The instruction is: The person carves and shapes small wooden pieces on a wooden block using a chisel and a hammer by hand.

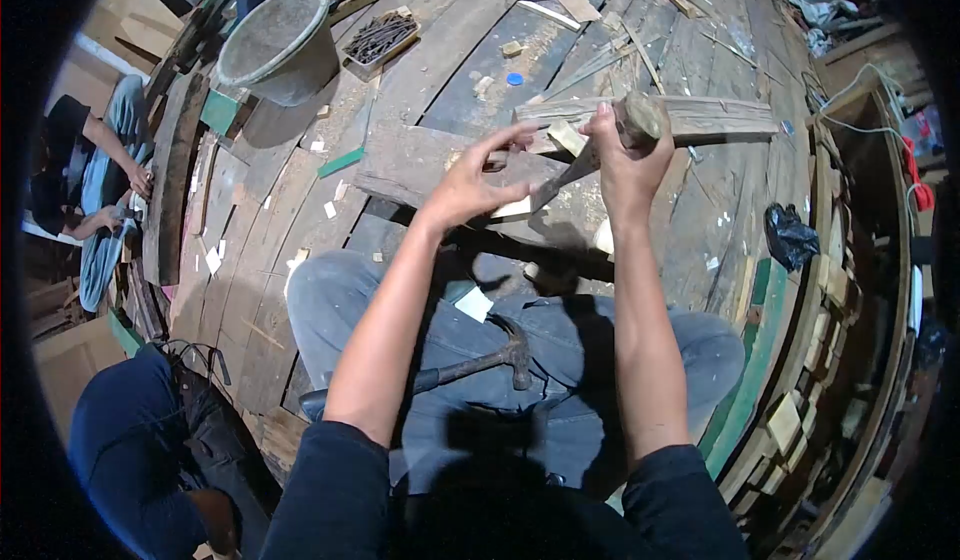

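Note:
My right hand [632, 165] is wrapped round the thick wooden handle of a dark metal-bladed tool [570, 173]. Its blade slants down and left, with the tip near my left thumb. My left hand [475, 180] is spread, thumb and fingers apart, beside the blade. Under the thumb lies a pale wood piece [513, 209]; whether they touch is unclear. Behind both hands, a long weathered timber [715, 117] lies across the floor, with a small wood block [567, 138] against it. A claw hammer [480, 365] rests across my lap.
A grey bucket [285, 50] stands at upper left beside a tray of nails [380, 38]. Wood scraps and chips litter the plank floor [260, 260]. Another person [100, 160] sits at far left, near a heavy beam [172, 180]. A black plastic bag [792, 237] lies right.

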`<state>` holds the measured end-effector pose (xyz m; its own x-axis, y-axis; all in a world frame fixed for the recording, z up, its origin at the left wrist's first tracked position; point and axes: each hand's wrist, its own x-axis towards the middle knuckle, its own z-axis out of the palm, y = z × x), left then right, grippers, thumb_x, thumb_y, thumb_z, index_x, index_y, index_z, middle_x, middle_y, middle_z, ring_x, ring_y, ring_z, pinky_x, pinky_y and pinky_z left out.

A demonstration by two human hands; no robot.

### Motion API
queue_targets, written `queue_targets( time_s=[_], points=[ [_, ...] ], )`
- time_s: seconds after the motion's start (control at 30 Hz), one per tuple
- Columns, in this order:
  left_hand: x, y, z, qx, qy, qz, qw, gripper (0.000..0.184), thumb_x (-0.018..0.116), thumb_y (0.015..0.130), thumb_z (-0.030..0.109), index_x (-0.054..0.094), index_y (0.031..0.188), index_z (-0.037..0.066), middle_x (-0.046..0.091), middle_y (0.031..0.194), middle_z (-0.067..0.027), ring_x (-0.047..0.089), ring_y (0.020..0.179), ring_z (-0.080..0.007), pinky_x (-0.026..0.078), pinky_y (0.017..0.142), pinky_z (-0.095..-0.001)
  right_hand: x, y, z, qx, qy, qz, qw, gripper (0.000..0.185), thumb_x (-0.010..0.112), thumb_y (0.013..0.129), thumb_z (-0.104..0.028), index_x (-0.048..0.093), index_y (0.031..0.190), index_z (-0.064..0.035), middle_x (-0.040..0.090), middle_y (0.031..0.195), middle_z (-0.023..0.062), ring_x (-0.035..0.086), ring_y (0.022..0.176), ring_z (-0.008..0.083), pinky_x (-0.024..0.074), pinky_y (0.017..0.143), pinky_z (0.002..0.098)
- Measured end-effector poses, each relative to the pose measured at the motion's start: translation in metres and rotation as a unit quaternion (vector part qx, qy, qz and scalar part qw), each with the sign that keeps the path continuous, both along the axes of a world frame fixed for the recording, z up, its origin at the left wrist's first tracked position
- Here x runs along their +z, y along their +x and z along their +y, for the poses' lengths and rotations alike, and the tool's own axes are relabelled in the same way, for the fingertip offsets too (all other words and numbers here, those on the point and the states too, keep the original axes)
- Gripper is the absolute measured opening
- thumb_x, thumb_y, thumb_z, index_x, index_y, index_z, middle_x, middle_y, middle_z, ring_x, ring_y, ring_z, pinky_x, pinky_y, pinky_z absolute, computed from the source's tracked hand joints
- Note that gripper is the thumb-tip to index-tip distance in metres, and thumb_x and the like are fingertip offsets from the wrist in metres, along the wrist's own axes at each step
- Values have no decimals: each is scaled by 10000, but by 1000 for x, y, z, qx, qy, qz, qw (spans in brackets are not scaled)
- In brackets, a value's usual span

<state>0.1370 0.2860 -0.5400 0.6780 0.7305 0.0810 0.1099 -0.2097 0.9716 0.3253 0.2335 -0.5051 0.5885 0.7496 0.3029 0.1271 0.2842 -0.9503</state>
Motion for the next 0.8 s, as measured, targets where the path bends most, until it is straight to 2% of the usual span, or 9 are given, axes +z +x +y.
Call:
queue_targets(
  time_s=[0.07,0.27,0.33,0.4,0.47,0.63,0.7,0.77,0.8],
  points=[
    [41,15,2,-44,12,-97,994,840,777,739,227,370,1460,88,494,1377,-118,468,1277,-216,370,1089,-388,-8,5,4,-11,10,-15,1000,325,764,812,-123,555,1024,7,609,873,30,572,766,85,485,693,239],
    [50,48,6,-55,200,122,971,902,798,657,161,362,1432,9,511,1346,-164,473,1268,-262,331,1118,-362,-1,-5,1,25,7,-16,1000,571,794,804,-238,481,1192,40,602,996,96,604,899,160,507,789,301],
    [46,62,9,-116,84,37,989,825,804,661,117,414,1377,-9,537,1320,-149,497,1233,-228,361,1091,-352,-3,-10,4,-42,-22,-150,988,690,817,751,-314,459,1228,31,481,1147,194,498,1115,309,419,961,424],
    [44,64,8,-117,13,-9,993,779,807,668,98,438,1347,-5,551,1305,-133,511,1201,-205,378,1069,-345,10,-13,0,-52,-27,-240,969,668,809,737,-290,466,1212,32,477,1129,184,462,1078,349,382,975,460],
    [40,69,5,-89,-9,-100,991,711,793,700,79,462,1326,17,560,1291,-111,534,1150,-176,421,1019,-337,9,-16,2,-53,-13,-248,967,652,798,732,-290,471,1195,33,479,1117,180,433,1057,362,365,965,478],
    [20,67,0,-58,-19,-110,992,481,683,796,6,529,1251,27,627,1173,-65,574,1038,-127,465,936,-296,28,-22,-23,-68,-76,-381,919,685,810,733,-336,468,1192,41,424,1212,201,382,1161,370,330,999,482],
    [19,67,3,-97,-22,-84,992,258,693,804,23,618,1051,29,667,1001,-24,602,921,-99,488,861,-287,40,-37,-66,-48,-73,-190,978,523,751,803,-213,475,1173,34,460,1183,178,446,1128,302,349,993,413],
    [18,71,1,-105,-27,-93,990,188,686,798,20,621,974,38,660,931,-10,603,881,-97,491,835,-286,37,-67,-127,3,-110,87,990,248,643,899,-153,501,1042,-11,536,935,59,541,822,120,464,731,265],
    [21,71,-1,-102,-34,-89,990,186,669,792,9,610,964,45,649,917,-10,597,874,-101,487,830,-286,23,-77,-158,133,-94,156,974,170,592,932,-149,500,1006,-27,534,850,28,526,680,79,444,582,221]
  ],
)
